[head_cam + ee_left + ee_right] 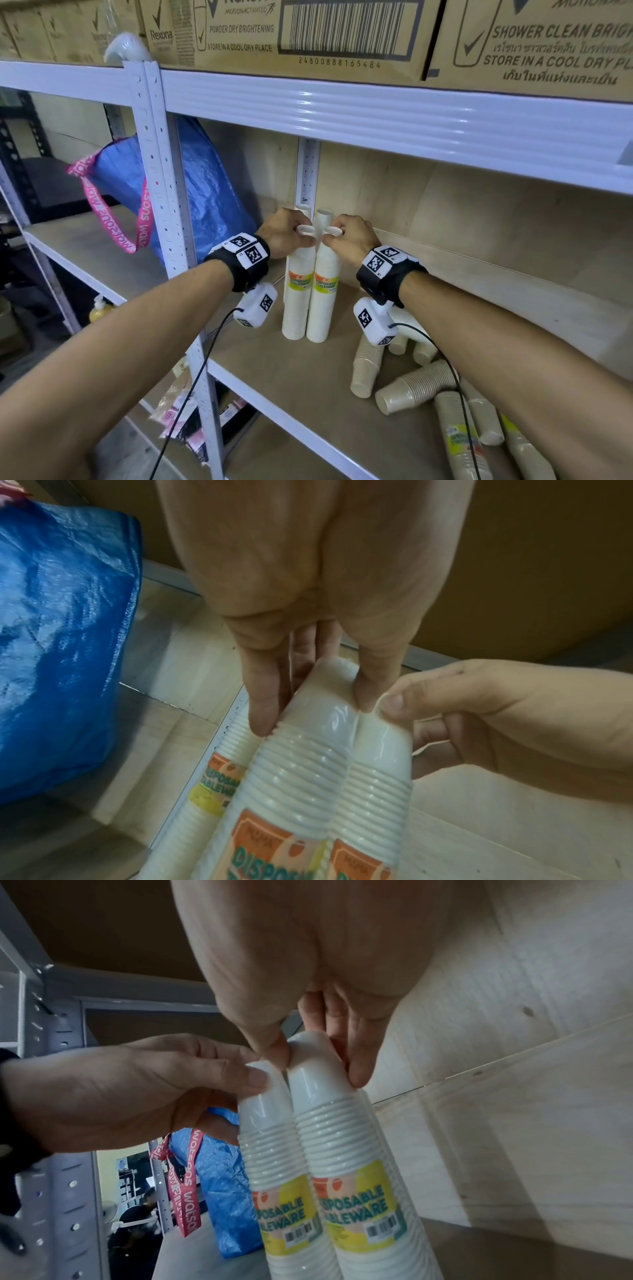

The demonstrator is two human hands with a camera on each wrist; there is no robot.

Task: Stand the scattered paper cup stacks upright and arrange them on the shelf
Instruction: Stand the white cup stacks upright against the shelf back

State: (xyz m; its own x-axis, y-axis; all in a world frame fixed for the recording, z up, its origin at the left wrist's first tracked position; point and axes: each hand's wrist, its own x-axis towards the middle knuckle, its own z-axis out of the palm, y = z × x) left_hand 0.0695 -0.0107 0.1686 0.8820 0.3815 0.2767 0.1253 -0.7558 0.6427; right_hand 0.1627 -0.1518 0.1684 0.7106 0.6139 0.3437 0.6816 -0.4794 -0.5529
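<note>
My head view looks forward and down into the shelf [308,394] bay. Both wrist views sit close above the fingers, sharing the two upright cup stacks [291,777] and the blue bag [222,1191].

Boxes [308,34]: "Rexona", "STORE IN A COOL DRY PLACE"; cup stacks [356,1199]: "DISPOSABLE TABLEWARE"; bag strap [190,1183]: "Watsons".

This is looking like a stockroom or shop storage area. White slotted-steel racking [156,164] with wooden shelf boards [308,383] is filling the head view. Brown shipping cartons [308,31] printed with Rexona branding, a large barcode and "store in a cool dry place" are sitting on the upper shelf. Shrink-wrapped stacks of disposable cups [311,287] bearing retail labels with barcodes are standing on the lower shelf, and more stacks [411,387] are lying loose nearby. A blue woven bag [191,192] with a pink Watsons strap [190,1185] is leaning against the upright. More packaged goods [181,407] are lying on the level below.
</note>
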